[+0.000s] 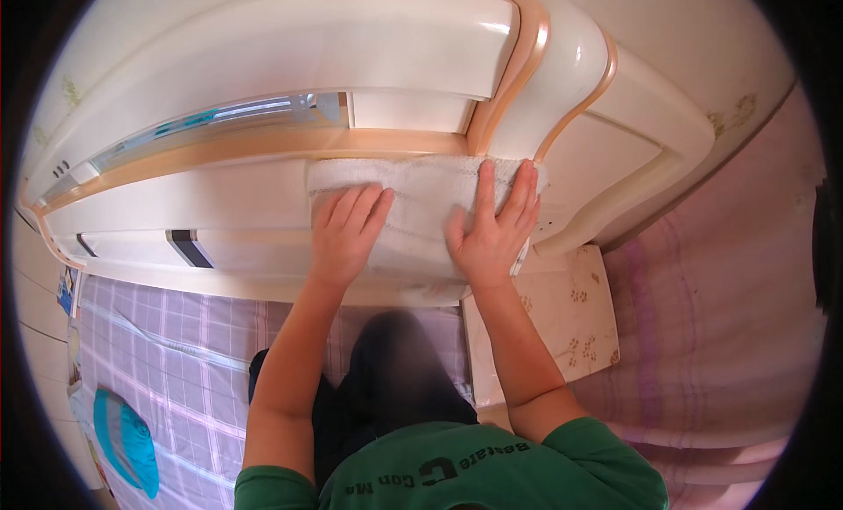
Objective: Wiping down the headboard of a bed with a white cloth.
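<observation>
A white cloth (428,207) is spread over the right end of the cream headboard ledge (263,180), just below the wooden trim. My left hand (346,230) rests on the cloth's left part, its fingers slightly bent. Toward the right end of the cloth, my right hand (497,230) lies flat with thumb and fingers apart. Its fingertips reach the base of the curved glossy post (563,68). Neither hand visibly grips the fabric. Part of the cloth hangs down the ledge's front face.
A plaid sheet (197,358) covers the bed under my knees, with a blue and grey cap (128,444) at left. A flower-patterned cabinet top (566,319) stands at right, beside a pinkish curtain (698,312). Behind the ledge is a glass-fronted recess (230,114).
</observation>
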`<action>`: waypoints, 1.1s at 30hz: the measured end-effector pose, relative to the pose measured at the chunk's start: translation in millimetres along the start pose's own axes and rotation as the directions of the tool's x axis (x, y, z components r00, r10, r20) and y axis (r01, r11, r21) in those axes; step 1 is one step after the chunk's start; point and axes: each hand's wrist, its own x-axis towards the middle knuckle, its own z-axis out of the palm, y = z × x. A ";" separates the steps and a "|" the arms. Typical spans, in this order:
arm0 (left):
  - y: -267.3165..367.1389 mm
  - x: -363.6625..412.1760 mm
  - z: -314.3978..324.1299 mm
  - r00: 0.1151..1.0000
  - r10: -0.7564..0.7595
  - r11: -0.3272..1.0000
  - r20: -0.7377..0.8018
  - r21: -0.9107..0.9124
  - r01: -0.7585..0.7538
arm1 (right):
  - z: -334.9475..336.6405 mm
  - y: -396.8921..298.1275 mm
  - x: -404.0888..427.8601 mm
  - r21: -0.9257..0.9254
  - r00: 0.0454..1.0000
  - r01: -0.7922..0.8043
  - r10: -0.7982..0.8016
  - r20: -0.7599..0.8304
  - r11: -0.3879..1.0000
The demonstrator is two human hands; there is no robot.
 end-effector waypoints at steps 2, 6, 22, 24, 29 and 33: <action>0.6 0.7 -3.3 1.000 -0.012 0.999 0.023 -0.031 0.012 | 3.6 1.1 -1.0 0.003 1.000 -0.003 0.003 -0.012 1.000; 12.1 5.3 -18.5 0.997 0.059 0.998 -0.040 0.004 -0.059 | 6.1 4.0 -2.6 -0.011 1.000 -0.005 0.005 -0.028 1.000; 67.3 -8.4 2.1 0.829 -0.496 0.819 0.259 -0.176 0.545 | -1.2 7.3 -4.6 0.056 0.999 0.031 -0.032 0.025 0.998; 73.5 -7.8 4.5 0.831 -0.483 0.868 0.276 0.023 0.496 | -4.3 9.6 -7.6 0.081 0.995 0.034 -0.041 0.089 0.996; 69.8 -9.2 17.1 0.791 -0.537 0.796 0.292 -0.134 0.590 | 1.7 15.3 -29.6 0.042 0.994 0.053 -0.057 0.090 0.998; 72.5 -14.4 40.6 0.797 -0.556 0.792 0.235 -0.142 0.594 | 3.1 11.9 -47.0 0.059 0.992 0.051 -0.057 0.113 0.997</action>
